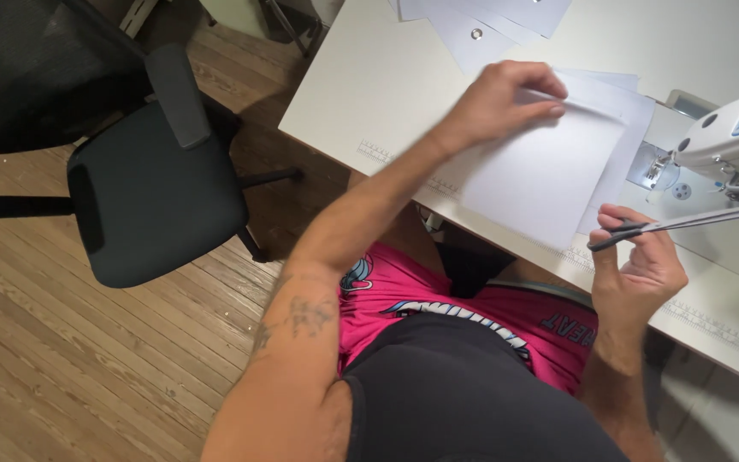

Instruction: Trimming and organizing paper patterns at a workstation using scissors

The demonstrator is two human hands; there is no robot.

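White paper sheet [549, 171] lies on our table [369, 94], beside the sewing machine [729, 137]. Our left hand [506, 98] pinches its top edge, fingers curled tight. Our right hand [635, 257] grips dark-handled scissors [677, 224] (blades pointing right), fingers closed around the handles.

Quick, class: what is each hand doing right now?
Left hand: pinching the white fabric sheet.
Right hand: closed on scissors.
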